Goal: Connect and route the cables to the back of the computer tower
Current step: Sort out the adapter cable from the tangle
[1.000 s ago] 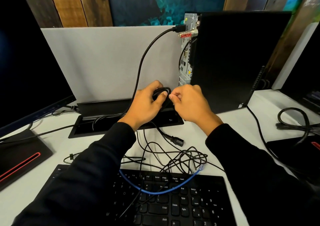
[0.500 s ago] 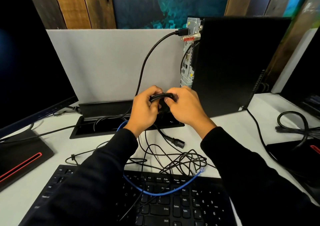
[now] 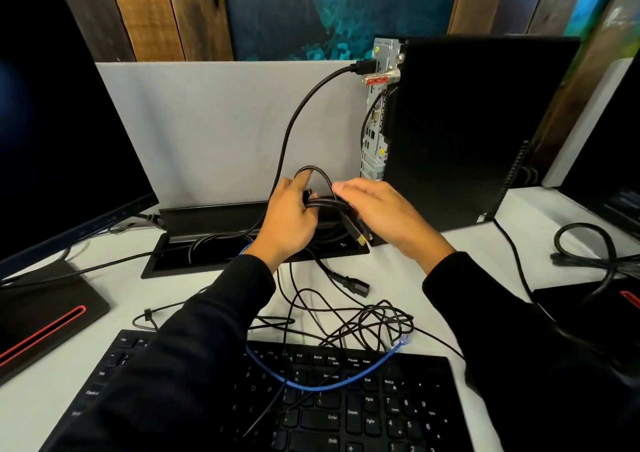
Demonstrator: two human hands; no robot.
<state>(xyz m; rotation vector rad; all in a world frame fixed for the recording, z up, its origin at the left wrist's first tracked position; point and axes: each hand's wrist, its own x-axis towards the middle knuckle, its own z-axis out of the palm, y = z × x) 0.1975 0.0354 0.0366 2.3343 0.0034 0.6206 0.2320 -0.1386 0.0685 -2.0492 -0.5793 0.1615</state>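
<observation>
the left hand (image 3: 289,223) is clenched on a coiled black cable (image 3: 327,203), its gold-tipped plug (image 3: 362,239) hanging at four o'clock. the right hand (image 3: 384,214) lies spread over the coil, fingers loose. the computer tower (image 3: 478,129) stands at one o'clock on the tabletop (image 3: 519,243); a blue network cable (image 3: 325,384) crosses the keyboard (image 3: 381,413) at six.

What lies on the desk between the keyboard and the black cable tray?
In the head view, between the keyboard and the cable tray lie tangled black cables, a black power plug and a blue network cable.

Cable tangle (image 3: 360,327) blocks desk (image 3: 485,254) (right clear).
</observation>
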